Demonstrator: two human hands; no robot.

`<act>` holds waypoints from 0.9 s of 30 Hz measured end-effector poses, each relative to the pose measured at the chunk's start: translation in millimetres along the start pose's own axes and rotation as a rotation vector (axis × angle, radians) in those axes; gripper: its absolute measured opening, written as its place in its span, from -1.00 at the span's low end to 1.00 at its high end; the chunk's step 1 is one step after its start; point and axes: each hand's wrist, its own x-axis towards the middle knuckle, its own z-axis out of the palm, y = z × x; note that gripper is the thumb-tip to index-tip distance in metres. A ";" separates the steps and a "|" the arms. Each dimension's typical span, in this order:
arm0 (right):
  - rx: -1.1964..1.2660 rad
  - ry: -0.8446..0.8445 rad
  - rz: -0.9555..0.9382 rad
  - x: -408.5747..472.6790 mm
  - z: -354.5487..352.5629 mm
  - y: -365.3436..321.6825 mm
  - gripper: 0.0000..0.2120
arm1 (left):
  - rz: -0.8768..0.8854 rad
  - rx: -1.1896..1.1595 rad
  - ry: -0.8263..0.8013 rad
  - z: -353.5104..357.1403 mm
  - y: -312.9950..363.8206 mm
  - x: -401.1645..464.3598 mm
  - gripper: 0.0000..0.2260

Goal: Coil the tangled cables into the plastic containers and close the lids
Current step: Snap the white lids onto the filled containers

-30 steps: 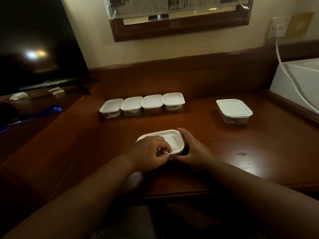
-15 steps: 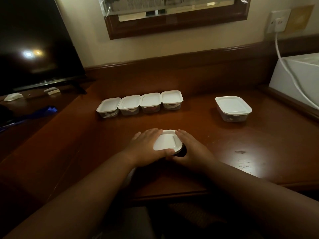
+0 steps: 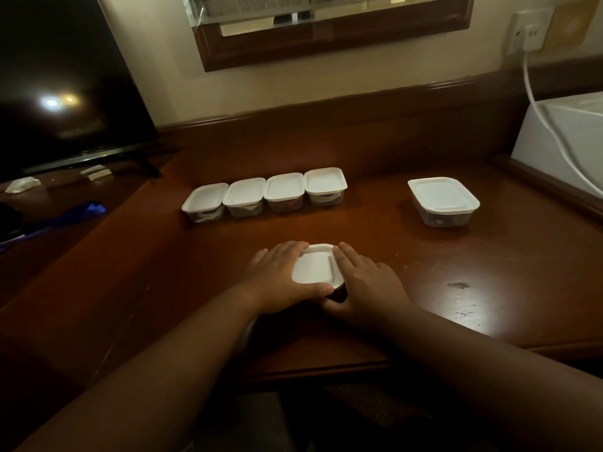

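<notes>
Since the earlier frame, both thumbs have been brought to the near edge. From the left, the left hand [image 3: 277,278] is laid flat-fingered on the lidded container [image 3: 315,267] at the desk [image 3: 489,262] front; the right hand [image 3: 365,282] is pressed likewise.

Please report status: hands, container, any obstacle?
Left hand and right hand flat, flanking the near container, pressing its lid. Five lidded containers behind, none in the way.

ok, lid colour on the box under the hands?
White lid, seen in the head view; both hands press it.
</notes>
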 end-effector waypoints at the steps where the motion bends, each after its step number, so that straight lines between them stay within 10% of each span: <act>1: -0.003 -0.004 -0.001 0.6 -0.5 -0.5 -0.05 | -0.003 -0.002 0.007 0.8 -0.4 -0.4 -0.15; 17: -0.346 -0.096 -0.134 -8.9 -27.7 -3.9 -0.06 | 0.070 0.099 -0.242 -27.6 -10.6 8.3 -0.20; 27: -0.108 -0.093 -0.378 -23.1 -30.7 -14.2 -0.47 | 0.170 -0.006 -0.227 -30.8 -8.4 -11.5 -0.31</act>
